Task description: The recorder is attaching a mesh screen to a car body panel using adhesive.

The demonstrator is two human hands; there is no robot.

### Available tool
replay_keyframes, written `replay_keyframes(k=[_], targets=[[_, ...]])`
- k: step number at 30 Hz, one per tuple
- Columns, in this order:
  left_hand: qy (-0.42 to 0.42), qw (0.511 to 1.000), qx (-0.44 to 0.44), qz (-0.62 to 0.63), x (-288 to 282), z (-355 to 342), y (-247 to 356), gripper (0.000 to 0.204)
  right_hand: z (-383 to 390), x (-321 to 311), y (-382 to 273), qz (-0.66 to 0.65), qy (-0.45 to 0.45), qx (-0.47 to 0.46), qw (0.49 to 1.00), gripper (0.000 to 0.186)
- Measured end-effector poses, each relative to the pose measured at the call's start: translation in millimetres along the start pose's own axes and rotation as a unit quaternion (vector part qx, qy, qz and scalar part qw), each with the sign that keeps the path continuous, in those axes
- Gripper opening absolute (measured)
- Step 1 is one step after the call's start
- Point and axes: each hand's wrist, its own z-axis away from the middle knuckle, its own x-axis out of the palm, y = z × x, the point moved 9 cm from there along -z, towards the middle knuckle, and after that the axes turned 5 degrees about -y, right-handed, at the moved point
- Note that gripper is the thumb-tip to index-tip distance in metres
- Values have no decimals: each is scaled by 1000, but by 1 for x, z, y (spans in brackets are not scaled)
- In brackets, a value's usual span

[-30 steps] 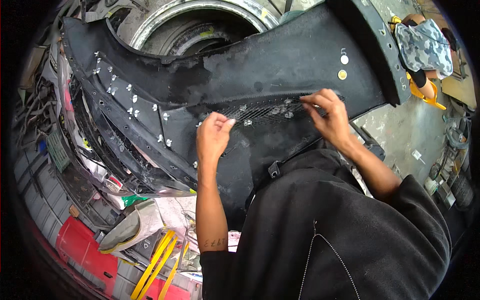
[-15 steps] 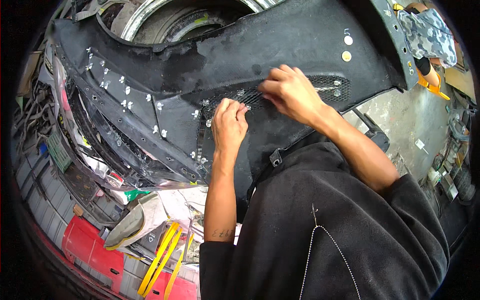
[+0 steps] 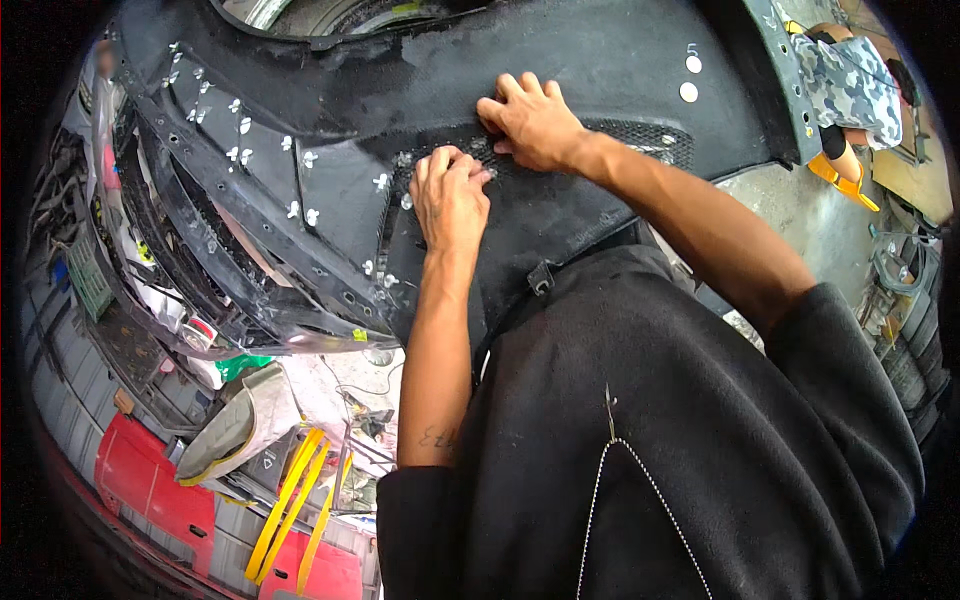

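Observation:
A large black molded car bumper (image 3: 600, 75) lies beneath both hands. A strip of black mesh (image 3: 640, 135) is set along its raised recess. My left hand (image 3: 450, 195) rests at the mesh's left end, fingers curled together; a small shiny piece shows by its fingertips, but what they hold is hidden. Just right of it, my right hand (image 3: 535, 122) is over the mesh's upper edge, knuckles bent, with thumb and index finger apart and nothing visible between them. Several silver wing-shaped fasteners (image 3: 238, 156) stand in rows on the left part of the bumper.
A wheel rim (image 3: 265, 12) lies beyond the bumper. At the right is a person in camouflage shorts (image 3: 850, 80), near a yellow object (image 3: 848, 185). Red panels (image 3: 155, 490) and yellow straps (image 3: 290, 505) are at lower left. A clear round fastener (image 3: 406, 201) sits beside my left hand.
My right hand has shifted slightly left and its thumb and index finger have parted. My left hand stays at the mesh's left end. The whole view has shifted a little.

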Motion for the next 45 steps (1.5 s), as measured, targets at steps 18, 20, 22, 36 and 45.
replay_keyframes(k=[18,20,22,36,45], targets=[[64,992,-16,106,16,22,-4,26,-8,4,-3,84,-69,24,994,59],[64,994,-35,84,18,21,-6,20,-8,5,-4,79,-72,27,994,59],[79,994,-36,70,19,19,-1,17,-8,5,-4,75,-74,28,994,60],[39,999,-23,4,19,8,19,17,-9,6,0,64,-89,34,993,58],[36,998,27,-45,28,30,22,21,-10,5,1,68,-88,31,993,56]])
